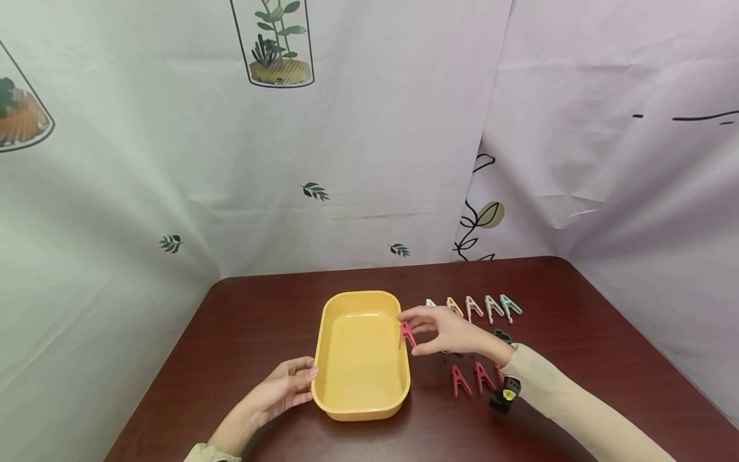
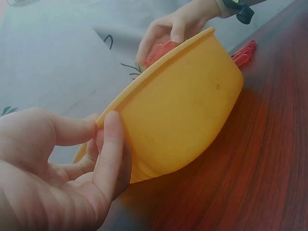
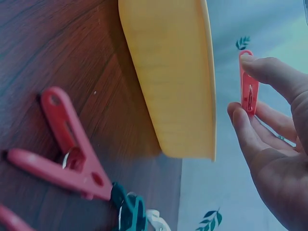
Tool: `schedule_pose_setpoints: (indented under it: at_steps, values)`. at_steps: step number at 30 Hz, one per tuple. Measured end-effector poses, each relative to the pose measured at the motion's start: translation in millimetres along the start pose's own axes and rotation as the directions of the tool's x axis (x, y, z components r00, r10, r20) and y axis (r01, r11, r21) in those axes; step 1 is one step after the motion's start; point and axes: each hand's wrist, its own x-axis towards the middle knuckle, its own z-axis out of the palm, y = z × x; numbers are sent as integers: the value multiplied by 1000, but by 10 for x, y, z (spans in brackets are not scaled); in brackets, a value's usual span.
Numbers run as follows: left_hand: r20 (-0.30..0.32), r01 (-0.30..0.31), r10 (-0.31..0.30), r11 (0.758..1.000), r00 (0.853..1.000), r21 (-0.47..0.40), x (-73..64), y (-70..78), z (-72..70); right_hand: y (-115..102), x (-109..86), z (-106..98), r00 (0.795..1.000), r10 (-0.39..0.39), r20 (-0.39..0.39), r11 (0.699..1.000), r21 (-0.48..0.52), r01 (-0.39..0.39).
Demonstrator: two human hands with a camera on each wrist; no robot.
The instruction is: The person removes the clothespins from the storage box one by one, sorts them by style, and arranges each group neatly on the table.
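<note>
A yellow plastic basin (image 1: pixel 362 414) stands on the table. My left hand (image 1: pixel 278 393) pinches its left rim, thumb on the edge and fingers against the outer wall, as the left wrist view shows. My right hand (image 1: pixel 449 328) holds a red clothespin (image 1: pixel 407 333) by thumb and fingertips at the basin's right rim. In the right wrist view that red clothespin (image 3: pixel 249 86) is raised above rim height. Several red clothespins (image 1: pixel 460 381) lie on the table below my right forearm, one of them (image 3: pixel 79 149) large in the right wrist view.
Beyond my right hand, a back row of clothespins includes a yellow one (image 1: pixel 455 307), a pale one (image 1: pixel 473 308) and a mint one (image 1: pixel 510 307). A dark green clothespin (image 3: pixel 131 209) lies partly hidden by the wrist. Printed cloth (image 1: pixel 369 160) hangs around the dark red table (image 1: pixel 260 321).
</note>
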Motion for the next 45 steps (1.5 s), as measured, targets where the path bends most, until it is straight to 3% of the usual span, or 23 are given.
schedule_pose_setpoints:
  at_steps: [8,16,37,45]
  values:
    - [-27,7,-7,1000,1000,12,14,4,-10,30,-154,-102,998,60,-11,998,-12,-60]
    - [-3,7,-7,1000,1000,-4,5,1,-1,104,-321,-184,994,111,-14,994,-23,-111]
    - [-2,11,-11,1000,1000,-28,-18,2,13,372,-681,-245,983,182,9,980,79,-183]
    - [8,4,-4,1000,1000,-18,3,0,5,410,-846,-361,970,230,72,964,119,-238]
